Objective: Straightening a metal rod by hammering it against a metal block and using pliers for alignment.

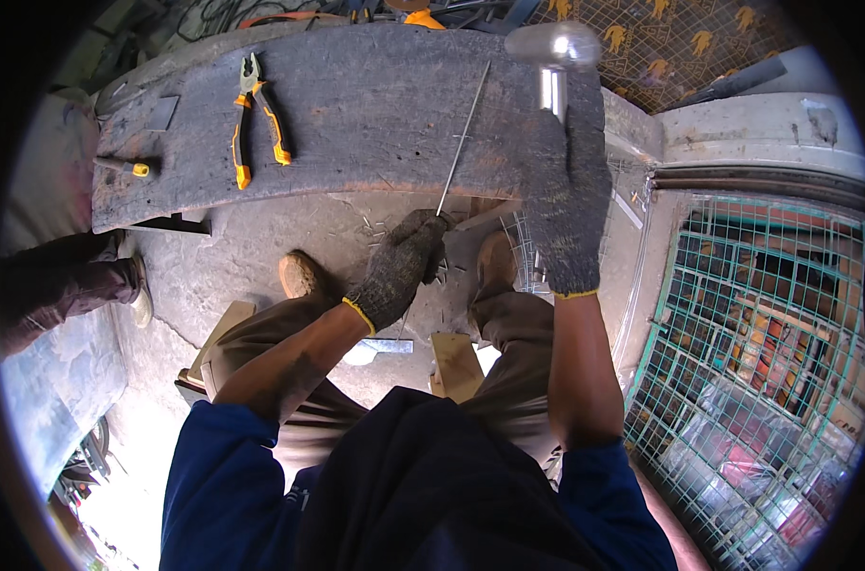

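My left hand [401,266], in a dark knit glove with a yellow cuff, is closed around the lower end of a thin metal rod [464,141]. The rod slants up and away over the dark wooden bench [375,114]; its far tip reaches near the back edge. My right hand [567,209], gloved alike, grips a hammer [556,48] by the handle. The shiny metal head is at the far right of the bench, right of the rod's tip and apart from it. Most of the hammer's handle is hidden in the glove.
Combination pliers [256,124] with orange-and-black handles lie left on the bench, beside a small metal plate [163,112] and a yellow-ended tool [123,167]. Green wire mesh [756,381] stands at right. Short metal pieces litter the floor [232,238]. Another person's leg [66,295] is at left.
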Demonstrator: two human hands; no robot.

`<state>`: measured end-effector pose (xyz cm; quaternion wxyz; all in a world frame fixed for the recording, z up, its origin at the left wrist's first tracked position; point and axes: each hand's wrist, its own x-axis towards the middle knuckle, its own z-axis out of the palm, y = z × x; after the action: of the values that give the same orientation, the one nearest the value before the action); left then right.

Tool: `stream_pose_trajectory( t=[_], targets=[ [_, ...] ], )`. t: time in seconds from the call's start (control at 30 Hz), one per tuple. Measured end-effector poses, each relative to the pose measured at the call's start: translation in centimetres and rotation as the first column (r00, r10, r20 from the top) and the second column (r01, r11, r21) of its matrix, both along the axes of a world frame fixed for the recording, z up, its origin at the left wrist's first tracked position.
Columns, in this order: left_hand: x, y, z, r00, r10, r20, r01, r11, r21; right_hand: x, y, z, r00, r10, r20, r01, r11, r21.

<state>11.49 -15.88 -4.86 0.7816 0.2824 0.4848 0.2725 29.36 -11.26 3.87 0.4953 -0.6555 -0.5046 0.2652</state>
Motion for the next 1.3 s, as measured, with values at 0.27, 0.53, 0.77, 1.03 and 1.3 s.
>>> stream_pose_trajectory(
  t=[0.27,0.53,0.77,1.03,1.3],
  targets=[
    [-0.1,-0.4,-0.2,0.988,0.090,0.123,-0.085,0.995,-0.047,-0.7,0.6,-2.9,0.986,0.078,0.144,-0.051,0.983,-0.179],
    [-0.5,-0.4,-1.3,0.994,0.056,0.089,-0.053,0.998,-0.038,-1.1,0.5,-0.3,0.950,-0.023,0.312,-0.029,0.986,0.162],
    [0.1,-0.4,-0.4,0.994,0.054,0.094,-0.048,0.996,-0.069,-0.7,0.4,-2.6,0.914,0.160,0.373,-0.096,0.978,-0.183],
    [-0.2,-0.3,-0.9,0.997,0.010,0.071,-0.008,1.000,-0.023,-0.2,0.7,-2.6,0.979,0.021,0.205,-0.025,1.000,0.016],
    [-0.1,-0.1,-0.2,0.998,-0.037,0.046,0.039,0.998,-0.044,1.5,2.4,-2.3,0.946,0.123,0.301,-0.031,0.955,-0.295]
  ],
)
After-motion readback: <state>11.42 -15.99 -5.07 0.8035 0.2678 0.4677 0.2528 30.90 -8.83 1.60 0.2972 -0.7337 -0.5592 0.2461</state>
